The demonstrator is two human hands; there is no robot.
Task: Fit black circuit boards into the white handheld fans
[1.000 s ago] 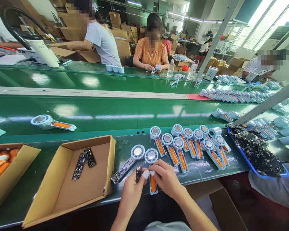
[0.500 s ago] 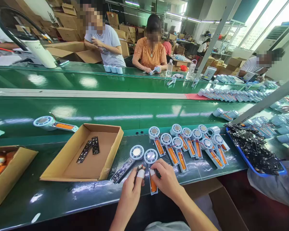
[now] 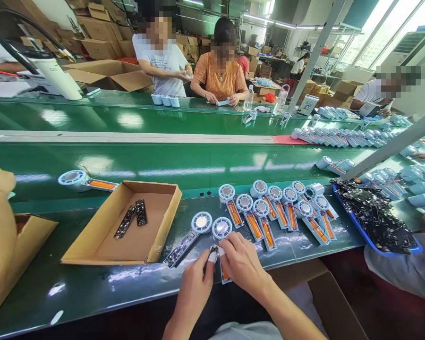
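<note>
left hand (image 3: 194, 283) – fingertips pinched on small board (image 3: 213, 247) | right hand (image 3: 241, 264) – closed over fan half (image 3: 222, 236), at near bench edge beside box (image 3: 127, 226) | tip: probably steady the shell, seat board square, mind the wires

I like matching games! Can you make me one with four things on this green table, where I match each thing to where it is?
Things:
1. two black circuit boards
2. fan half with orange battery
3. heap of black circuit boards
4. three pale blue cups

Places:
A. in the blue tray at the right
B. on the far bench, in front of a seated person
C. under the left hand and right hand
D. inside the open cardboard box

Pairs: 1-D, 2-C, 3-A, 4-B
</note>
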